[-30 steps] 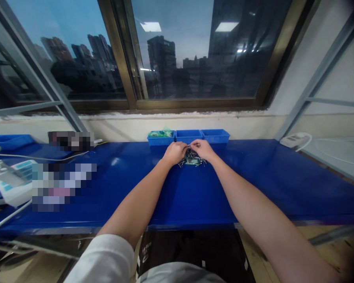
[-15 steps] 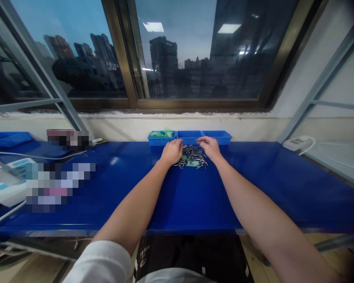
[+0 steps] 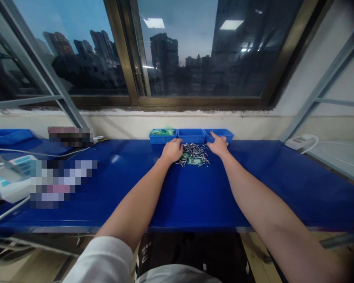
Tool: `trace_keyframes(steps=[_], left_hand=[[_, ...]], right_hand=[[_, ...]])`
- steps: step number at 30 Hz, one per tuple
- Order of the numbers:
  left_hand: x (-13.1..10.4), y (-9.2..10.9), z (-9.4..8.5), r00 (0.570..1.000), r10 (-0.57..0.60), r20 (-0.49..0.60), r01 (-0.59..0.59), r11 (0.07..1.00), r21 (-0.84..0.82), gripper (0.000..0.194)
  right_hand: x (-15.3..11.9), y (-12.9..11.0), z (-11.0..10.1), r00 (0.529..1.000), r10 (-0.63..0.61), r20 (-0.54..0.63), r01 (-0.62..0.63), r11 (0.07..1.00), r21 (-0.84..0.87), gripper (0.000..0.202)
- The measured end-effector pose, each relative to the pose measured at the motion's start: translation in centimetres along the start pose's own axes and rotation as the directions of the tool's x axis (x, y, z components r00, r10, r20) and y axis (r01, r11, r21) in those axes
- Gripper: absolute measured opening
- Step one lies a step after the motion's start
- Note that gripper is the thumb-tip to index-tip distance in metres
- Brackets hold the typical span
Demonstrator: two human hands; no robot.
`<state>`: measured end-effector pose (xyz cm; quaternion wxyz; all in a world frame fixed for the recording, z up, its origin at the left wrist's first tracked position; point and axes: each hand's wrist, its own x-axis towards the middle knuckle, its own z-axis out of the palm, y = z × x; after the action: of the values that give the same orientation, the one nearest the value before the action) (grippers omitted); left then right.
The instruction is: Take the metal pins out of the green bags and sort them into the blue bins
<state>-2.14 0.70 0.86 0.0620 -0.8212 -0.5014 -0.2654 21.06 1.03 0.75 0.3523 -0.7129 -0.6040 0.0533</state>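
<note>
A loose pile of small, shiny metal fasteners [image 3: 197,151], screws or rivets by their thin shanks, lies on the blue table with some green-tinted clear plastic [image 3: 194,160] under it. At the pile's left edge rests my left hand [image 3: 172,150], its fingers curled together; what they hold, if anything, is hidden. My right hand [image 3: 218,146] is at the front of the right blue bin [image 3: 228,137], index finger stretched towards it and thumb apart. A tiny light sliver shows by that fingertip, too small to name. The middle blue bin [image 3: 191,137] stands behind the pile.
Green plastic packets fill the left blue bin [image 3: 159,139]. A white device with blue keys [image 3: 19,173] and a blue tray [image 3: 8,136] are at the left. At the right back lies a white corded box [image 3: 297,141]. Grey metal uprights [image 3: 321,88] flank the window.
My right hand has moved right, from above the pile to the right bin, and its thumb and index finger have spread apart. My left hand has stayed beside the pile.
</note>
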Motion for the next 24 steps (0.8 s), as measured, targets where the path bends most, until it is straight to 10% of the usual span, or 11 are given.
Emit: trace_keyframes(steps=[14,24], left_hand=[[0.1,-0.1,0.2,0.999,0.028,0.046,-0.030,0.999,0.043,0.028],[-0.1,-0.3,0.3,0.993,0.049,0.110,-0.054,0.998,0.041,0.028]], right_hand=[[0.1,0.6,0.5,0.987,-0.078,-0.142,0.082,0.996,0.023,0.049],[-0.2,1.6,2.1,0.974,-0.181,0.136,0.193,0.978,-0.081,0.027]])
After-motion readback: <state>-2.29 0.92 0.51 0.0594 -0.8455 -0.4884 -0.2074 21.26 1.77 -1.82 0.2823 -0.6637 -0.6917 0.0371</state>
